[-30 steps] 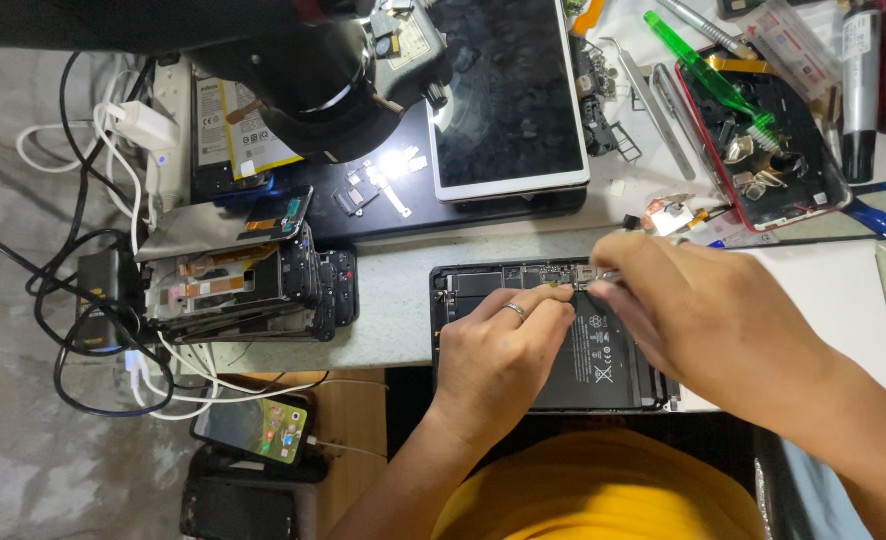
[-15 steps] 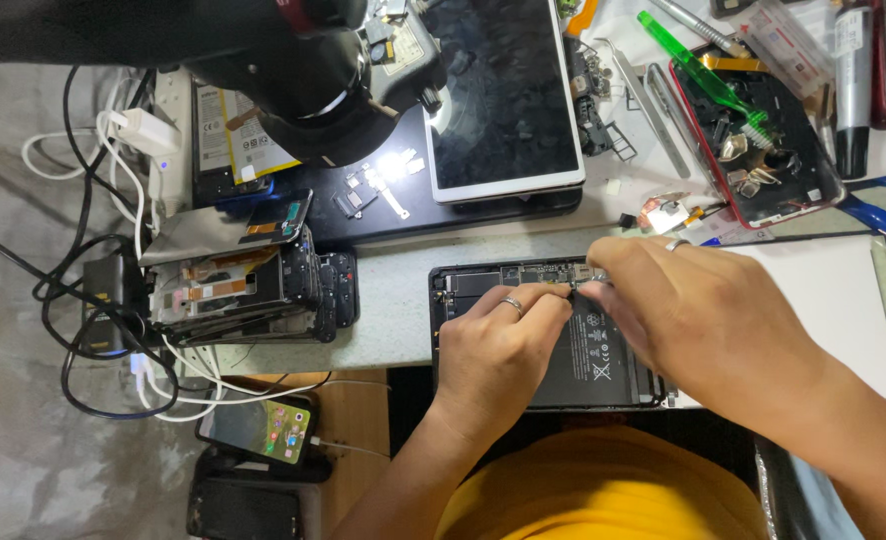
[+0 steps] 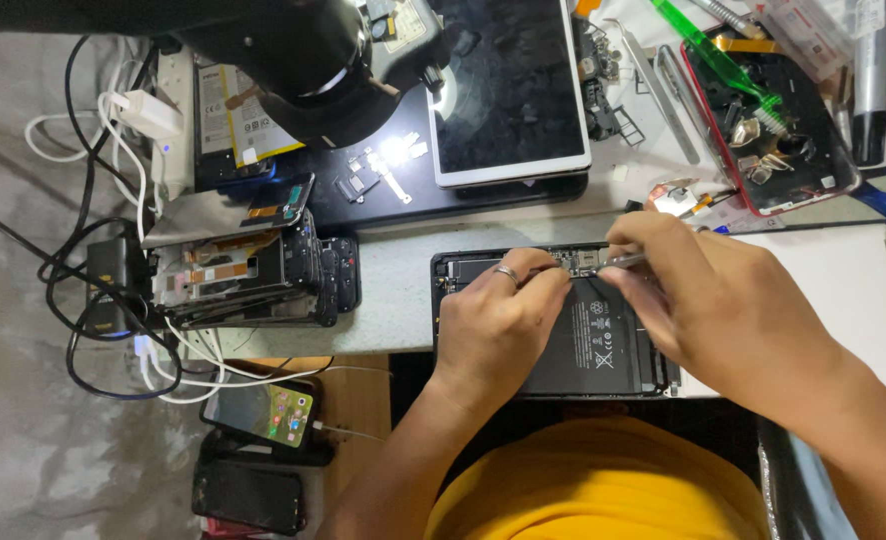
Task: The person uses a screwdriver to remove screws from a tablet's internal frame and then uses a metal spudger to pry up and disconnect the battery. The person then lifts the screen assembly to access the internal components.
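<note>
Workbench top (image 3: 403,300), pale grey and crowded, fills most of what I see, with a concrete-looking floor (image 3: 23,440) off at nine o'clock. My left hand (image 3: 498,320) rests on the opened tablet (image 3: 603,345) lying at the bench's near edge, its black battery showing between my hands; the ringed fingers are curled together, pressing down near the top edge of the tablet. My right hand (image 3: 723,310) comes in from three o'clock, fingers pinched together on a thin metal tool (image 3: 625,261) whose tip meets the circuit strip along the tablet's upper edge.

At twelve o'clock from my hands lies a white-framed screen panel (image 3: 508,85), dark glass up, on a black mat (image 3: 383,190) scattered with small metal parts. At eleven o'clock the black microscope head (image 3: 303,50) hangs over that mat. At nine o'clock sits a stack of dismantled phones (image 3: 243,270), and beyond it a tangle of black and white cables (image 3: 93,250). At two o'clock a red-rimmed tray (image 3: 843,190) holds small parts and a green tool. At seven o'clock, below the bench, a phone with a lit screen (image 3: 263,410) lies plugged in.
</note>
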